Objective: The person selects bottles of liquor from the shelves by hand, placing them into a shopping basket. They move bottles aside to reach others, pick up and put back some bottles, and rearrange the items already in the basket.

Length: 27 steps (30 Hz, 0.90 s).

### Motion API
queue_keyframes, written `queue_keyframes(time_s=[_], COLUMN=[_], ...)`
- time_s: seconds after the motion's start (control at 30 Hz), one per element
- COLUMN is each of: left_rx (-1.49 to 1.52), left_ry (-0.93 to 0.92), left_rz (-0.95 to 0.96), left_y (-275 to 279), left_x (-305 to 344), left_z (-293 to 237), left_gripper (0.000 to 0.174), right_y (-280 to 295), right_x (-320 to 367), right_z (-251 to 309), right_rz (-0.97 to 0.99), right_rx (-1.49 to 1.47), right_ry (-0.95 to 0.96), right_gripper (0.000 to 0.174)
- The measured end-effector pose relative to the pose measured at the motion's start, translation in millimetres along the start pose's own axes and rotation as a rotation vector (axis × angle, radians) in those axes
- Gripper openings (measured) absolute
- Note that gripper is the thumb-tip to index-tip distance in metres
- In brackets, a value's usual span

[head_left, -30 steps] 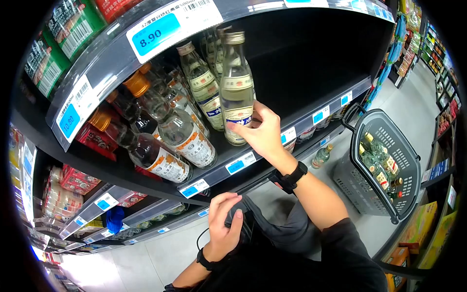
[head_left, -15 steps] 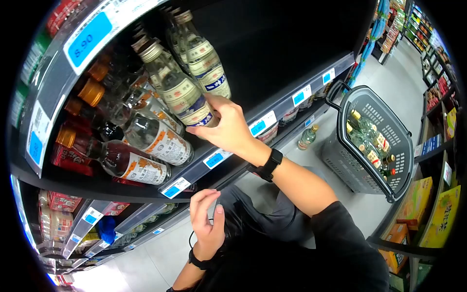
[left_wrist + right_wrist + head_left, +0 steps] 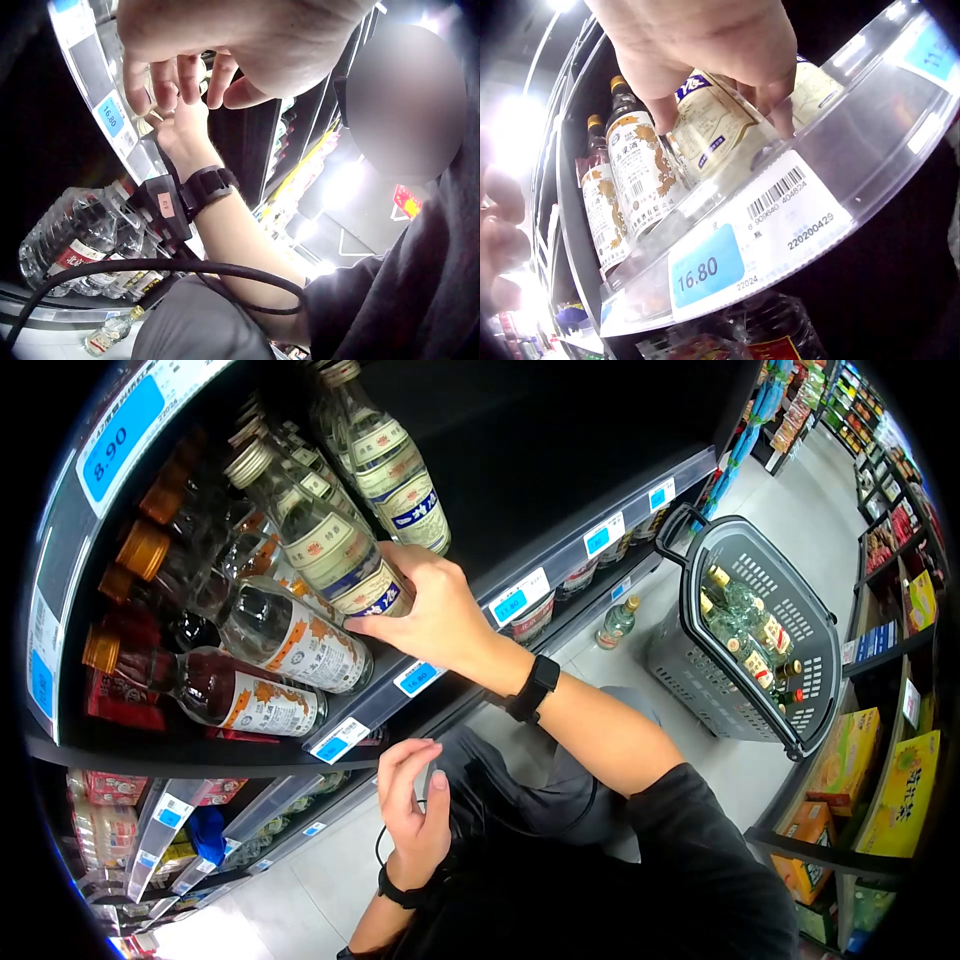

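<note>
My right hand point(image 3: 430, 605) grips the lower part of a clear glass liquor bottle point(image 3: 330, 545) with cream and blue labels and a metal cap. In the right wrist view, thumb and fingers go round its label point(image 3: 720, 131), just behind the shelf's price strip. A matching bottle point(image 3: 395, 470) stands to its right, with more behind. Left of it are orange-capped bottles with white labels, one clear point(image 3: 300, 635) and one dark red point(image 3: 240, 690). My left hand point(image 3: 415, 810) hangs empty near my lap, fingers loosely bent.
On the floor to the right, a grey shopping basket point(image 3: 690, 660) holds several green-tinted bottles point(image 3: 745, 625). A small bottle point(image 3: 618, 622) stands on the floor beside it. Price tags line the shelf edge point(image 3: 545, 585). Large plastic jugs point(image 3: 90, 240) sit on a lower shelf.
My right hand has moved the bottle left, from in front of its matching bottle to between that one and the orange-capped bottles. The head view has shifted. My left hand stays empty.
</note>
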State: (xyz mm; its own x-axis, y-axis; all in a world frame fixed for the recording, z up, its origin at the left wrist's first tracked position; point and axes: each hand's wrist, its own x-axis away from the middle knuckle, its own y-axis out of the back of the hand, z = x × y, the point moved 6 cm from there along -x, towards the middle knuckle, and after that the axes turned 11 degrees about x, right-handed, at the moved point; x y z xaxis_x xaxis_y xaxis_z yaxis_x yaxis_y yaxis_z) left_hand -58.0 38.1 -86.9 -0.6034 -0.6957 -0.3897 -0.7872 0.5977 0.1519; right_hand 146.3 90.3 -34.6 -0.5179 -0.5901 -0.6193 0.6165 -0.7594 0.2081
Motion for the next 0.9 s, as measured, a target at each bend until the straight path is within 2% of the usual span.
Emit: queue_keyframes(time_s=[0.13,0.43,0.6,0.9], left_rx=[-0.021,-0.021,-0.026,-0.009], left_ry=[-0.012,0.014,0.009,-0.013], left_rz=[0.005,0.014,0.015,0.018], left_y=[-0.3,-0.9,0.2,2.5], left_x=[-1.3,-1.0,-2.3,-1.4], left_z=[-1.1,2.6,1.1,0.6], left_gripper=[0.023,0.023,0.022,0.023], right_y=[-6.1,-6.9,-6.4,-1.8], right_x=[-1.9,-0.3,1.6,10.2], right_z=[-7.0,-5.4,-8.1,-6.5], right_rz=[0.075,0.116,0.151,0.171], right_rx=[-0.073,-0.014,0.084,0.147], right_ry=[-0.016,-0.007,-0.001,0.004], right_gripper=[0.065,0.072,0.086,0.079])
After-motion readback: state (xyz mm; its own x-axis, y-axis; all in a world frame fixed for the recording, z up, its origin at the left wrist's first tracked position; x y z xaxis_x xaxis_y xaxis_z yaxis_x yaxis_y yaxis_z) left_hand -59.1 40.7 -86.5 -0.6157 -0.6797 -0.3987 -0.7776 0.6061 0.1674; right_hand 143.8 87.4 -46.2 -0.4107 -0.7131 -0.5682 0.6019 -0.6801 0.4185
